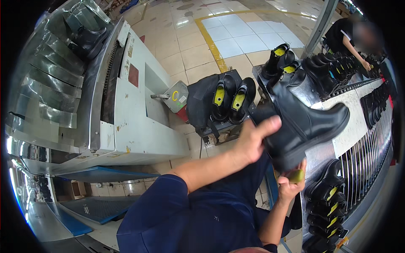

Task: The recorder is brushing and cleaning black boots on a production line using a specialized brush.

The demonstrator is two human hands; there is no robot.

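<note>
A black ankle boot (303, 120) is held up in front of me, toe to the right and slightly blurred. My left hand (254, 141) grips it at its left side, thumb on the near face and the other fingers hidden behind it. Below the boot, close to its heel, my right hand (292, 185) is closed round an olive-yellow rounded handle (296, 176). The rest of that tool is hidden. Just beyond my left hand, two black shoes with yellow insoles (238, 100) stand on a small dark stand (202, 90).
At left stands a white machine (135, 97) with clear strip curtains (55, 76) and a black boot (89, 42) inside. On my right runs a roller conveyor (367, 147), with several black shoes (327, 189) beside it. A co-worker (352, 40) is at the far right.
</note>
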